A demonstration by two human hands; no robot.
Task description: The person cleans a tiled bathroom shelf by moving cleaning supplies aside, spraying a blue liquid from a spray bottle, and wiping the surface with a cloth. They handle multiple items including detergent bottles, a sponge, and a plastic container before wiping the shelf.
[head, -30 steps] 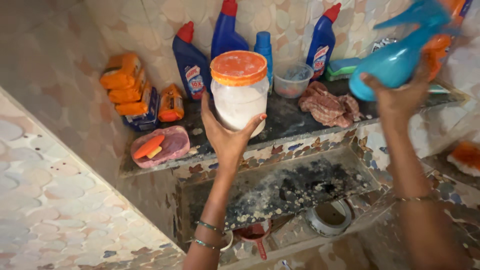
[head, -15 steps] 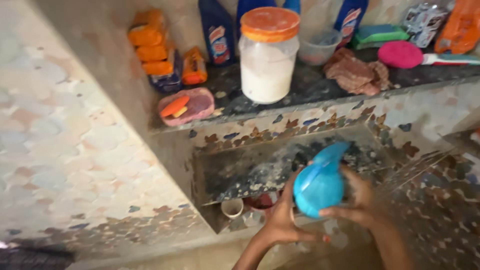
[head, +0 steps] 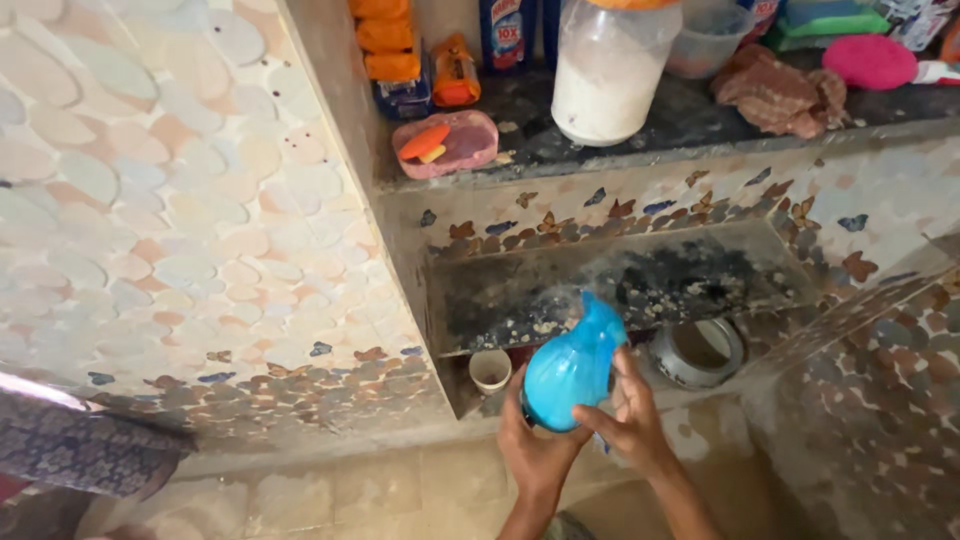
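Both my hands hold a blue spray bottle (head: 570,365) low in front of the tiled shelves. My left hand (head: 530,450) cups its base from below. My right hand (head: 630,420) wraps its side, fingers curled round it. The bottle's nozzle points up toward a dark, stained lower shelf (head: 620,290). On the upper black shelf (head: 560,150) stands a clear jar of white powder (head: 608,75), apart from my hands.
The upper shelf also carries orange packets (head: 385,45), a pink soap dish (head: 447,145), a crumpled brown cloth (head: 785,95), a plastic tub (head: 710,40) and a pink scrubber (head: 868,60). A small cup (head: 490,370) and a tape roll (head: 697,352) lie under the lower shelf. A tiled wall (head: 170,220) stands left.
My left hand let go of the powder jar, which now stands on the upper shelf. My right hand brought the blue bottle down, and both hands now hold it low.
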